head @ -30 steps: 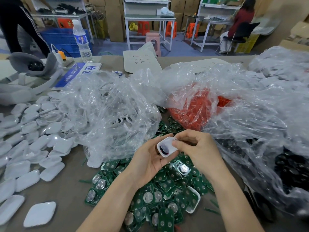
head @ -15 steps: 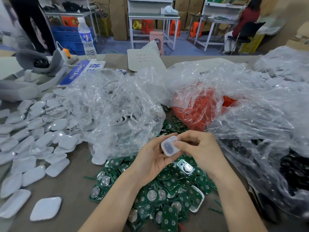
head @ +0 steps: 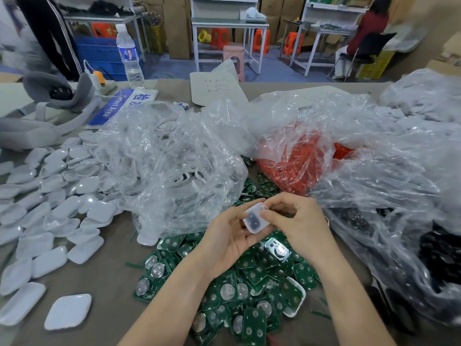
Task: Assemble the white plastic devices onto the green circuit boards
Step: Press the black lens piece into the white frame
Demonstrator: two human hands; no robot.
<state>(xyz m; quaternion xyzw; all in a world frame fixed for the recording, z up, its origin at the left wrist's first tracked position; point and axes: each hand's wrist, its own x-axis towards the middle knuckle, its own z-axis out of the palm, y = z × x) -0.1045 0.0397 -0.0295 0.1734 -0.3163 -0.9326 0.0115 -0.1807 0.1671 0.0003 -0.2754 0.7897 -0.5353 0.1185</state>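
Note:
Both hands hold one white plastic device (head: 255, 219), a small rounded shell with a dark part showing through it, above a heap of green circuit boards (head: 239, 285). My left hand (head: 228, 237) cups it from below and the left. My right hand (head: 296, 222) pinches its right edge with thumb and fingers. One board with a shiny round metal cell (head: 276, 250) lies just under my right hand. Another white shell (head: 295, 297) lies among the boards on the right.
Several white shells (head: 52, 203) cover the table's left side. A clear bag of white parts (head: 174, 171) sits behind the hands, a bag of orange parts (head: 296, 161) beside it, and a bag of black parts (head: 424, 245) at right. A water bottle (head: 129, 56) and grey headset (head: 50, 108) stand at back left.
The device has been turned in my hands: its open dark inside faced up a second ago, now its closed white face shows. Both hands stay in the same place.

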